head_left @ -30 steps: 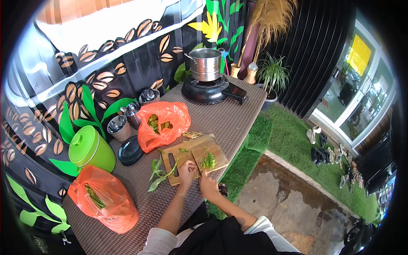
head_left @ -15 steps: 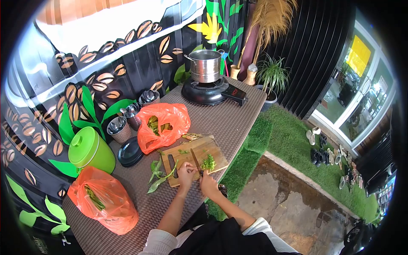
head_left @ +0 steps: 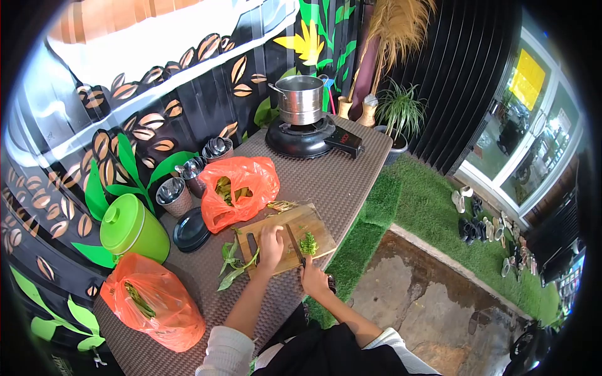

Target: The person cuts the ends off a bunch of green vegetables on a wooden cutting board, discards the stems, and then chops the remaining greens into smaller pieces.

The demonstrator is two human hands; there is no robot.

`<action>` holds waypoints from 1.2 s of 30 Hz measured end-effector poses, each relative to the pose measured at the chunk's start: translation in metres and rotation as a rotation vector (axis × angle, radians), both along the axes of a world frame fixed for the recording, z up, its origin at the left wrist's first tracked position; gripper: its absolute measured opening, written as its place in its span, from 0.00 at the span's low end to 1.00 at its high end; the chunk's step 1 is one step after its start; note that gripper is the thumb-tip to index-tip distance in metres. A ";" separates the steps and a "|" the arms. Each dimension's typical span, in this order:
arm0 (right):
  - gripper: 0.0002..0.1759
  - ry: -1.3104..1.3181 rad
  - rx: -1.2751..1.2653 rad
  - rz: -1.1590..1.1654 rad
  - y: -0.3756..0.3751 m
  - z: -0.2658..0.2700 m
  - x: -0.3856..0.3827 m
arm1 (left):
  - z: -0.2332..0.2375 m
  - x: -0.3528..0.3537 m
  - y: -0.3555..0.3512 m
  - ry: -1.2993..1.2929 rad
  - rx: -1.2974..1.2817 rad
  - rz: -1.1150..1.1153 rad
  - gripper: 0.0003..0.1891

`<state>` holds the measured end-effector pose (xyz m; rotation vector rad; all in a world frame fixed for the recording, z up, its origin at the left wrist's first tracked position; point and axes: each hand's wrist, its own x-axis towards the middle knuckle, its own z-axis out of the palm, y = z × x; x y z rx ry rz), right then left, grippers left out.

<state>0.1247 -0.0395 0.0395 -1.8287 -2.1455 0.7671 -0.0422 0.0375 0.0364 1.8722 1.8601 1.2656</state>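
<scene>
My right hand (head_left: 313, 279) is closed around the handle of a knife (head_left: 293, 240), whose blade lies over a wooden cutting board (head_left: 321, 220). Just right of the blade sits a small heap of chopped greens (head_left: 308, 244). Over the left part of the board is my left hand (head_left: 271, 250), its fingers curled together; whatever they hold, if anything, is hidden. Leafy green stems (head_left: 231, 276) lie on the table at the board's left edge. A few thin stems (head_left: 281, 205) rest beyond its far edge.
An orange plastic bag (head_left: 251, 175) with greens stands behind the board; another orange bag (head_left: 169, 313) is at left. A green lidded container (head_left: 135, 229), black plates (head_left: 191, 230) and cutlery cups (head_left: 174, 195) line the wall. A pot (head_left: 300, 103) sits on a portable stove (head_left: 301, 139).
My left hand has moved away from the knife, slightly left and up over the board. The right hand still grips the knife, a little lower and to the right.
</scene>
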 end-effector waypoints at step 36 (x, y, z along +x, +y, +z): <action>0.17 0.191 -0.014 0.181 -0.015 0.014 -0.011 | 0.003 -0.039 -0.024 -0.276 -0.002 0.083 0.09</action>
